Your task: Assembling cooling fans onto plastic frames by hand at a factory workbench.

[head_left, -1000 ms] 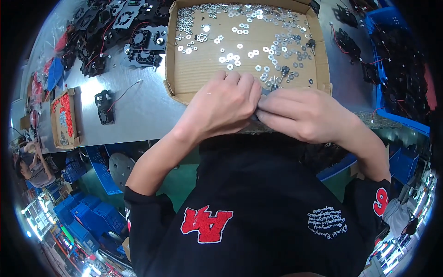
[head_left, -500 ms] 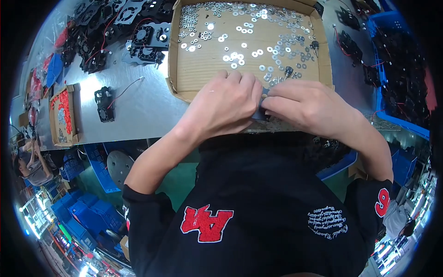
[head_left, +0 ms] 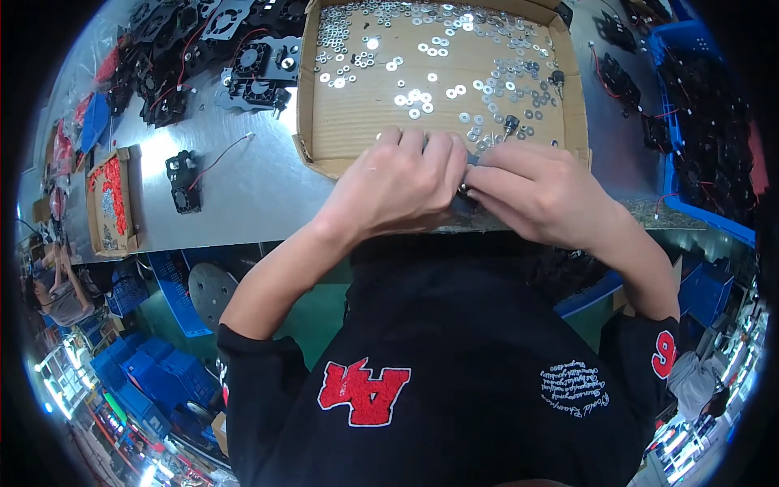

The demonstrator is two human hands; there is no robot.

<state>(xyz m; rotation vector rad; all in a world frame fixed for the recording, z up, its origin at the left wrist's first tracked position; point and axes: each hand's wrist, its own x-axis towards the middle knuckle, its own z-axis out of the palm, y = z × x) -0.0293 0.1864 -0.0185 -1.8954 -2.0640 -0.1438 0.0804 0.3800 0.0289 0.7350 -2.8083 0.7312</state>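
Both hands meet at the front edge of the cardboard tray (head_left: 357, 148). A dark part with grey edges (head_left: 466, 204) sits between them, mostly covered, so its kind does not show. My left hand (head_left: 406, 183) is closed round this part, knuckles up. My right hand (head_left: 540, 187) is closed in a pinch against the part's right side, with a small shiny round piece (head_left: 463, 188) at its fingertips. Loose washers (head_left: 415, 97) and nuts (head_left: 333, 34) lie in the tray. A black-headed screw-like piece (head_left: 510, 123) lies just beyond my right fingers.
Black fan units (head_left: 258, 65) are piled at the back left, with a single fan unit (head_left: 183, 183) nearer. At far left is a small cardboard box (head_left: 130, 199) of red pieces. On the right, a blue crate (head_left: 698, 209) holds dark parts. Another person (head_left: 61, 296) is at far left.
My right hand has shifted slightly at the part, and the small shiny piece now shows at its fingertips. My left hand keeps its hold, almost unmoved.
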